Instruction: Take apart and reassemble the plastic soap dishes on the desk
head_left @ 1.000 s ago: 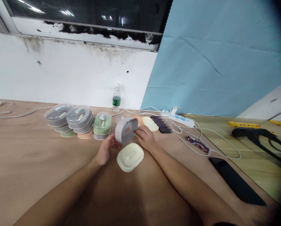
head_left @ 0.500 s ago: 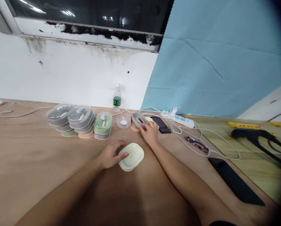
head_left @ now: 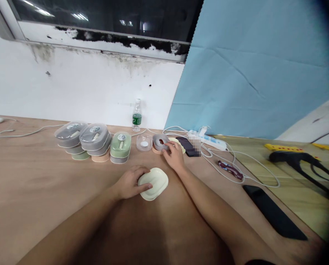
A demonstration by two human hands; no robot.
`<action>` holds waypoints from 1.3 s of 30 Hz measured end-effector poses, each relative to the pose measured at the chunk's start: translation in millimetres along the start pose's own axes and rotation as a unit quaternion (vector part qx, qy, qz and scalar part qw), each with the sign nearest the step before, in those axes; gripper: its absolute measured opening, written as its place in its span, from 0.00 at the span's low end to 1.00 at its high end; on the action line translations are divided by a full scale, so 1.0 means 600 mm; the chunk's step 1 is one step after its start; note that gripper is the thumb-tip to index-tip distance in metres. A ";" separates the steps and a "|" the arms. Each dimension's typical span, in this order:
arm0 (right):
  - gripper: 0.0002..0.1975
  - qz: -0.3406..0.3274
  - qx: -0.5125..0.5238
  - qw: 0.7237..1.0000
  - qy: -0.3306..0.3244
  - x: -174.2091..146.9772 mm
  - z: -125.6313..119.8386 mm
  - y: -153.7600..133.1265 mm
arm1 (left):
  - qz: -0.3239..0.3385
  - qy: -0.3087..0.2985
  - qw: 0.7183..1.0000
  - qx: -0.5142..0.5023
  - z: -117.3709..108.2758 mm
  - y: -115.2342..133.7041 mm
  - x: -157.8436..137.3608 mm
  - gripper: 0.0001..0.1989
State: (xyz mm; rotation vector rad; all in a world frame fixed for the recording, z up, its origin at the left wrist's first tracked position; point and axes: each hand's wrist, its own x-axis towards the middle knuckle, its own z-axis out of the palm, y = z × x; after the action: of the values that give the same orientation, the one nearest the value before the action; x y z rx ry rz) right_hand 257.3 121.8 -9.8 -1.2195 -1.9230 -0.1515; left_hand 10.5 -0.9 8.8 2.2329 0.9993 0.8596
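My left hand (head_left: pixel 133 183) grips the left edge of a shallow cream-coloured dish (head_left: pixel 157 182), thumb over the inside and fingers curled behind the rim. The dish is slightly tilted over the table in front of me. Farther off, my right hand (head_left: pixel 174 156) has its fingertips on the right edge of a grey oval piece with an opening in its middle, perhaps a lid (head_left: pixel 158 141). This lies almost level on a peach-coloured container (head_left: pixel 155 150). Beside it on the left is a clear lid (head_left: pixel 144 142). A pale yellow piece (head_left: pixel 181 144) shows partly behind my right hand.
Stacked lunch boxes (head_left: pixel 95 141) with clear lids stand at the left, near a green one (head_left: pixel 120 146). A water bottle (head_left: pixel 137 116) is by the wall. On the right lie a phone (head_left: pixel 187 146), white cables, a power strip (head_left: pixel 212 141) and a black slab (head_left: pixel 273 211).
The grey lid was tilted in my right hand and now sits flatter on the peach container, slightly to the left. My left hand and the cream dish have hardly moved.
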 end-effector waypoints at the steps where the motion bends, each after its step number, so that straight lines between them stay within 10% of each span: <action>1: 0.13 0.007 0.002 1.000 -0.008 0.000 0.002 0.003 | 0.000 -0.001 1.000 0.002 0.000 0.000 0.000 0.24; 15: 0.12 -0.007 -0.016 1.000 -0.004 0.003 0.015 -0.002 | 0.009 -0.006 1.000 0.015 0.001 0.000 0.002 0.25; 26: 0.12 -0.002 -0.016 0.999 -0.031 0.000 0.017 0.005 | 0.037 -0.085 0.989 0.119 0.012 -0.007 -0.001 0.48; 39: 0.12 -0.052 0.062 0.994 0.067 -0.001 -0.005 -0.016 | 0.020 0.049 0.998 0.027 0.003 -0.007 -0.001 0.26</action>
State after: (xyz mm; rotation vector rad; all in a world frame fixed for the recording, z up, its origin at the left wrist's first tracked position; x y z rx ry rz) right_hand 251.5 114.8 -5.1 -1.0023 -1.8518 -0.1622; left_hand 9.7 0.5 4.3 2.2830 1.0366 0.9790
